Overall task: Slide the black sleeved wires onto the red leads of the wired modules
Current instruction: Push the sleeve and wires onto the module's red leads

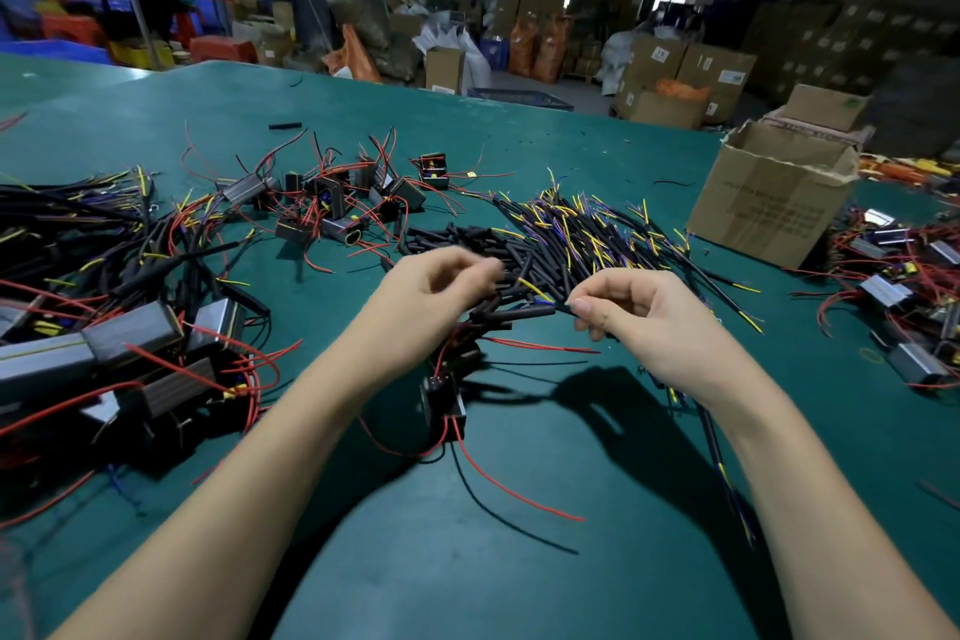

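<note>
A small black wired module [444, 398] hangs just above the green table [519, 561] between my forearms, its red leads [519, 489] trailing toward me. My left hand [436, 286] is blurred, its fingers curled over the black sleeve pile; what it holds is unclear. My right hand [628, 307] pinches a black sleeved wire [519, 313] with yellow and blue ends at its right end. The wire points left toward my left hand. A pile of short black sleeves [467, 239] lies right behind both hands.
A fan of black sleeved wires [613, 229] with yellow and blue tips lies behind my right hand. Heaps of wired modules sit at the left [130, 343], far middle [337, 198] and right edge [904, 286]. An open cardboard box [769, 198] stands at the right.
</note>
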A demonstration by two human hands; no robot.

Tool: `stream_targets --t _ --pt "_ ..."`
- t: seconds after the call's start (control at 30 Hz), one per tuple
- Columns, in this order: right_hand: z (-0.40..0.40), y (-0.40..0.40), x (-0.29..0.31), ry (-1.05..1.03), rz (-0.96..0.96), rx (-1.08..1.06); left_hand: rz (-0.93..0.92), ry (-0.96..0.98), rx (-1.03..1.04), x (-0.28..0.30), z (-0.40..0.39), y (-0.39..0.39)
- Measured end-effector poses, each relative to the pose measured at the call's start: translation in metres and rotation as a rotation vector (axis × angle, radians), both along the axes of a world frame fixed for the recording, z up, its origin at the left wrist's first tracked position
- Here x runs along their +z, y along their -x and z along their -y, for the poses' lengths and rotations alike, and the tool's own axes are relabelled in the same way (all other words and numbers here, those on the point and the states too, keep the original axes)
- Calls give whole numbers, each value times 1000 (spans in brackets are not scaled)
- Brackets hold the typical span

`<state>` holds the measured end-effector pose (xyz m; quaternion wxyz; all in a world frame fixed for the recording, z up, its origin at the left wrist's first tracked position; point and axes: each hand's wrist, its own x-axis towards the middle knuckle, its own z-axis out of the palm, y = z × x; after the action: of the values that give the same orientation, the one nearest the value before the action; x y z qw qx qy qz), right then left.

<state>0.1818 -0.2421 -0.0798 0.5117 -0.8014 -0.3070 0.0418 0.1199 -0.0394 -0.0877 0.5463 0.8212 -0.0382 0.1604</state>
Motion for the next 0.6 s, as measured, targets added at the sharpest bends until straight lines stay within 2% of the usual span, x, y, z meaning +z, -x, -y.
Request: stream_targets --t 0.07,0.17,0.6 --pt "1 -1 -2 -9 4 12 -188 -46 -59 1 -12 1" --pt "2 -3 -3 -6 9 16 -299 -31 -163 1 -17 5" --pt "2 -3 -3 59 101 -44 -188 81 -150 0 -5 4"
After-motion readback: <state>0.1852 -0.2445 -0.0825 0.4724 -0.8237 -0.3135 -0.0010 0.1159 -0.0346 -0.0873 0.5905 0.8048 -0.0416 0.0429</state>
